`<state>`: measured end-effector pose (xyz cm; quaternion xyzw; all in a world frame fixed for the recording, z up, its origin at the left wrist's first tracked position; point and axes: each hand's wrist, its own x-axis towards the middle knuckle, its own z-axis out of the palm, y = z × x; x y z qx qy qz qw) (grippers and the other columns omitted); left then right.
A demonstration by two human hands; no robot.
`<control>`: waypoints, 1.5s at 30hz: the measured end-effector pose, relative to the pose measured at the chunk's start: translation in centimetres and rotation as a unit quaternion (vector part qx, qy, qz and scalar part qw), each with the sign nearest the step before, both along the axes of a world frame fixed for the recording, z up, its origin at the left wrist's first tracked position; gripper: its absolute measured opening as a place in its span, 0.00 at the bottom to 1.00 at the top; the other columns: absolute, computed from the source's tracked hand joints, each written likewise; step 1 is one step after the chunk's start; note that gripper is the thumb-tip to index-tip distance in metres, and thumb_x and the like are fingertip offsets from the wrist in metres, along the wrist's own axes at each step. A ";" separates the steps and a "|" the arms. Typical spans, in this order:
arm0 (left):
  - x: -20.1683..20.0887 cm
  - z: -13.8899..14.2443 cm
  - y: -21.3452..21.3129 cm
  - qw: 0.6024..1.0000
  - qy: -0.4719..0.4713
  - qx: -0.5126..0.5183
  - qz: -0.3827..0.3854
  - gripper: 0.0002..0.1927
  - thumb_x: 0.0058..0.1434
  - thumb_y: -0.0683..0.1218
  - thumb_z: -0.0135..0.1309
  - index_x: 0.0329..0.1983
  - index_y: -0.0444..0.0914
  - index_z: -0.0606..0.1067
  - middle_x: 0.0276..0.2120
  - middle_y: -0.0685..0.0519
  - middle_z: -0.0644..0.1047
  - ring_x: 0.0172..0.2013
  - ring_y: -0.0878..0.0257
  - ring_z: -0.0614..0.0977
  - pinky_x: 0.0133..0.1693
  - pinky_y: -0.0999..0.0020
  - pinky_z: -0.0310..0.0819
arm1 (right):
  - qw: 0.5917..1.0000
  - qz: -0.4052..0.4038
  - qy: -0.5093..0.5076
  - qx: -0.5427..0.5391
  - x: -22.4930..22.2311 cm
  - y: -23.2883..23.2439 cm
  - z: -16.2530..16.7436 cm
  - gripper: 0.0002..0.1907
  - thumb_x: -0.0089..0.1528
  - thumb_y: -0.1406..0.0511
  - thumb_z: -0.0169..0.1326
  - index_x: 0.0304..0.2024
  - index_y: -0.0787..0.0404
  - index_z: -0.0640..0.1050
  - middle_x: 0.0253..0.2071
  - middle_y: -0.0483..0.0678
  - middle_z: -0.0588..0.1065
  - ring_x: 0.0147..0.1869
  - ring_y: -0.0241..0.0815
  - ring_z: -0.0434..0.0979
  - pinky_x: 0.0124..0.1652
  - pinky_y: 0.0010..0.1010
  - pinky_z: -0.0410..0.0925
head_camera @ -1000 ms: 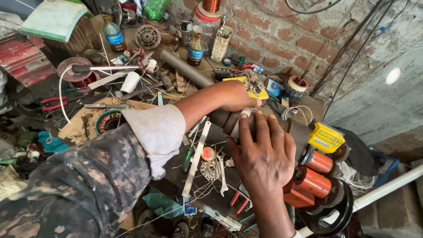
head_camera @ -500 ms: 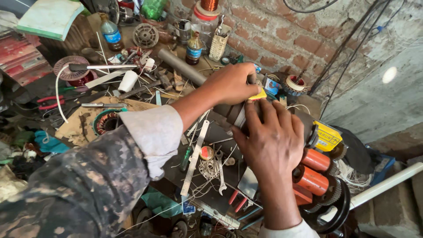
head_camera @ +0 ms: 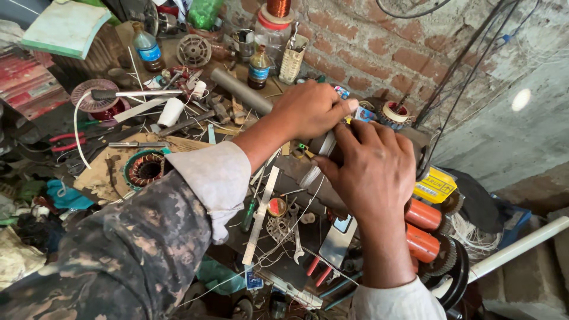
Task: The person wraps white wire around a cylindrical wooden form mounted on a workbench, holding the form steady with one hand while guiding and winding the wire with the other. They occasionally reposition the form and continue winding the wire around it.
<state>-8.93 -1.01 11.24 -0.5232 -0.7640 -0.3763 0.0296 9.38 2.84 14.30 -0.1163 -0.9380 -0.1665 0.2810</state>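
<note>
Two hands meet over a cluttered bench (head_camera: 118, 172). Left hand (head_camera: 311, 109) curled from above, right hand (head_camera: 373, 169) laid over from the near side; both grips clamped on a grey metal cylinder (head_camera: 323, 145) mostly hidden beneath them, near the brick wall (head_camera: 379, 41). Thin wire strands (head_camera: 308, 178) trail from it. Orange rotor pieces (head_camera: 424, 228) sit just right of the right wrist. Grey pipe (head_camera: 240, 90) lies behind the left hand; red-handled pliers (head_camera: 68, 141) well apart, far left.
</note>
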 end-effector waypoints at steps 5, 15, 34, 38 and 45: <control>-0.8 0.0 0.6 0.998 -0.040 0.012 -0.039 0.32 0.64 0.70 0.42 0.27 0.42 0.81 0.22 0.44 0.79 0.30 0.43 0.82 0.35 0.47 0.74 | 1.000 -0.002 -0.008 -0.001 -0.2 0.6 0.4 0.27 0.48 0.45 0.68 0.43 0.51 0.82 0.43 0.43 0.79 0.48 0.47 0.78 0.46 0.43 0.65; -1.4 -0.5 2.1 0.999 -0.009 -0.037 0.011 0.42 0.62 0.76 0.37 0.25 0.37 0.80 0.30 0.39 0.81 0.38 0.40 0.82 0.40 0.44 0.74 | 1.000 -0.019 -0.016 0.001 -1.1 1.4 0.7 0.30 0.48 0.42 0.67 0.44 0.51 0.82 0.39 0.46 0.80 0.47 0.49 0.79 0.47 0.44 0.66; -2.4 -1.7 4.0 0.998 -0.016 -0.056 -0.006 0.45 0.65 0.78 0.34 0.24 0.34 0.77 0.27 0.38 0.79 0.31 0.43 0.83 0.34 0.45 0.73 | 1.000 -0.012 -0.019 0.000 -1.1 3.0 -0.2 0.33 0.43 0.44 0.72 0.47 0.48 0.83 0.40 0.45 0.79 0.47 0.50 0.79 0.49 0.46 0.65; -2.6 -2.8 4.4 0.999 0.034 0.016 -0.004 0.44 0.68 0.76 0.36 0.20 0.36 0.77 0.22 0.41 0.77 0.27 0.42 0.80 0.29 0.45 0.69 | 1.000 0.005 -0.018 0.017 -0.9 3.6 -0.4 0.36 0.43 0.41 0.72 0.47 0.51 0.82 0.41 0.47 0.79 0.49 0.52 0.79 0.50 0.47 0.65; -2.8 -2.5 4.3 0.998 0.036 0.047 -0.014 0.43 0.69 0.74 0.37 0.19 0.35 0.76 0.17 0.42 0.74 0.22 0.42 0.78 0.25 0.46 0.68 | 0.999 0.034 -0.008 0.029 -1.1 4.1 -0.2 0.34 0.45 0.41 0.73 0.46 0.50 0.83 0.39 0.45 0.78 0.48 0.52 0.79 0.52 0.47 0.65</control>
